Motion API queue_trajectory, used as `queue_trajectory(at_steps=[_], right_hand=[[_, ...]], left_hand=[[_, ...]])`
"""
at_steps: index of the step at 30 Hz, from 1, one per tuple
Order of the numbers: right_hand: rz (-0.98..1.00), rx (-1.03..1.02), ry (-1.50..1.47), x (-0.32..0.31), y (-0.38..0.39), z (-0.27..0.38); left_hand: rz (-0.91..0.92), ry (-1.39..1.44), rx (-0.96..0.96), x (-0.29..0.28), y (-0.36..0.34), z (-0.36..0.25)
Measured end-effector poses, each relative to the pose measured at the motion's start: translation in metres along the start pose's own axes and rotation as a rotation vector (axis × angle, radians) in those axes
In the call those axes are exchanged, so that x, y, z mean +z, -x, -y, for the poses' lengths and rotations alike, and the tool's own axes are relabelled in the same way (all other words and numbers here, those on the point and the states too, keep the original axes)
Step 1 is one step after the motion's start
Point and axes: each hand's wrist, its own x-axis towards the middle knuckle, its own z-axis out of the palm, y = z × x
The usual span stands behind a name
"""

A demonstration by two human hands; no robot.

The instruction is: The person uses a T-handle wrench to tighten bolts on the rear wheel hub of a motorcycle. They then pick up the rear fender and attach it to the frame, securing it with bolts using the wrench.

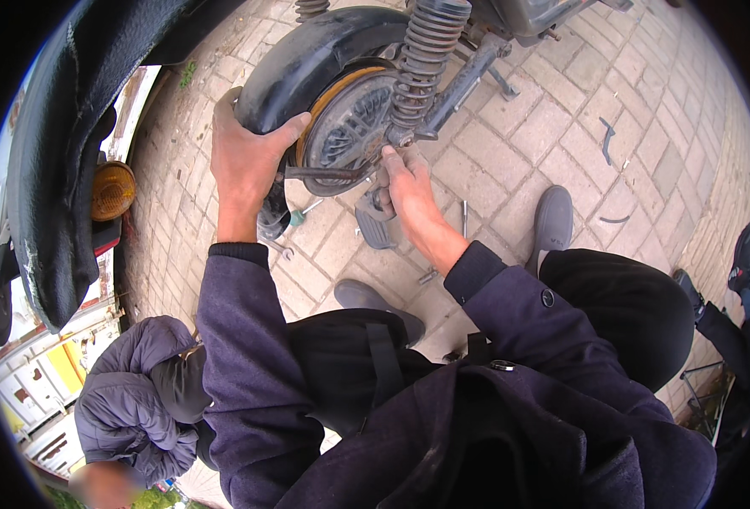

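Note:
My left hand is closed round the curved black part at the outer edge of a motorbike's wheel; whether tyre or mudguard I cannot tell. Its thumb lies beside the orange rim, which surrounds a dusty hub. Close to the axle, my right hand has its fingers bent together below the coil-spring shock absorber. What they hold, if anything, is hidden. Just under these fingers a dark ribbed pedal-like piece shows.
On the paving lie a green-handled screwdriver, a spanner and a thin metal rod. A black seat rises at left beside an amber light. Another person is at lower left; someone's shoe shows right.

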Motion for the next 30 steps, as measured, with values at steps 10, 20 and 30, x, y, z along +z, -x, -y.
queue_trajectory(at_steps=[10,20,30], right_hand=[[0.036,0.116,-0.111,0.002,0.005,0.009],[0.521,0.288,0.448,-0.067,-0.002,0.041],[0.297,-0.062,1.770,-0.222,0.032,-0.123]], left_hand=[[-0.003,-0.035,0.009,0.001,-0.001,0.003],[-0.053,-0.071,0.091,0.005,-0.003,0.014],[-0.057,-0.113,0.218,0.008,-0.004,0.027]])
